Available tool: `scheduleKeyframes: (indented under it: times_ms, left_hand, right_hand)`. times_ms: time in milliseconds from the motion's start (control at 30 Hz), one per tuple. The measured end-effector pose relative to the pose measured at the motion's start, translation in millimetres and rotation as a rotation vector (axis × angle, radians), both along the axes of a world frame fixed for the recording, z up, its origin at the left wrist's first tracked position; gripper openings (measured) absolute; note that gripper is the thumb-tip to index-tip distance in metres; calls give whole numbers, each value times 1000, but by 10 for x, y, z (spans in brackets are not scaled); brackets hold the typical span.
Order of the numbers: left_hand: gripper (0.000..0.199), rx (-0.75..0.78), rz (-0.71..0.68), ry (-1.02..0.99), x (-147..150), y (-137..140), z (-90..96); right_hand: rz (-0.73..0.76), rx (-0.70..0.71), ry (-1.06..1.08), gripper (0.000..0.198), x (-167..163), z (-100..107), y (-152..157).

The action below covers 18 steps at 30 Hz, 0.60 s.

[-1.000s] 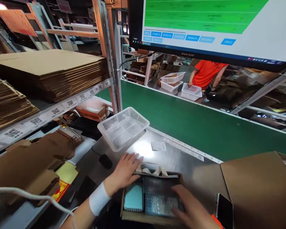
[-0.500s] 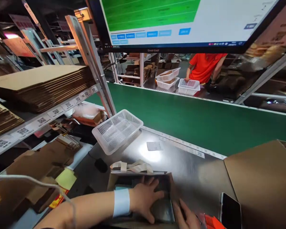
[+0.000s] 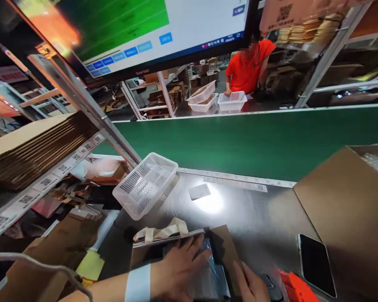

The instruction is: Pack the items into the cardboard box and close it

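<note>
An open cardboard box (image 3: 222,247) sits on the steel table at the bottom middle. My left hand (image 3: 176,268), with a white wristband, lies flat on the plastic-wrapped items (image 3: 212,272) inside the box, pressing them down. My right hand (image 3: 253,285) rests against the box's right wall at the bottom edge, fingers together; what it grips is cut off. A strip with beige handles (image 3: 164,230) lies along the box's far edge.
A white perforated basket (image 3: 145,184) sits tilted at the table's left. A phone (image 3: 316,264) and an orange tool (image 3: 297,289) lie to the right, beside a large cardboard flap (image 3: 349,209). Beyond the table runs a green conveyor (image 3: 255,138); a person in orange (image 3: 247,67) works across it.
The view has swung right and tilted. My left hand has moved from the box's far edge onto the items inside, and it stays there. My right hand stays at the box's right side.
</note>
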<state>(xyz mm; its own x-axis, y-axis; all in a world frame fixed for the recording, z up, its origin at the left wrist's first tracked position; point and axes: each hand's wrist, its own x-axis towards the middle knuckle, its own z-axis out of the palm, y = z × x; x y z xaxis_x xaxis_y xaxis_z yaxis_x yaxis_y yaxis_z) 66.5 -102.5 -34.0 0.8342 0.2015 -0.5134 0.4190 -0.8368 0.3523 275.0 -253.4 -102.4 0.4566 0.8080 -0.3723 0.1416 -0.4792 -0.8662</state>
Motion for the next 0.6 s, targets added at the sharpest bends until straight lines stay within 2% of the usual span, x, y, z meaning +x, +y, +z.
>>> scheduleKeyframes:
  times_ms: [100,200,300,400,533,600]
  left_hand:
    - [127,19,-24,26,75,-23,41]
    - [128,1,-41,-12,98,19,-1]
    - [127,-8,-66,-52,6,83,-96]
    - [130,-4,-81,-49,-150,109,-174]
    - [130,49,-64,30,-278,103,-163]
    - [122,20,-55,38,-270,122,-156]
  right_hand:
    - [-9,41,63,95,5,49,6]
    - [2,65,108,90,13,46,13]
    - [5,86,140,82,25,4,1]
    - [-14,62,161,84,38,-27,-17]
    - [-39,43,148,84,29,-24,-18]
    - [-44,54,154,83,23,-13,-15]
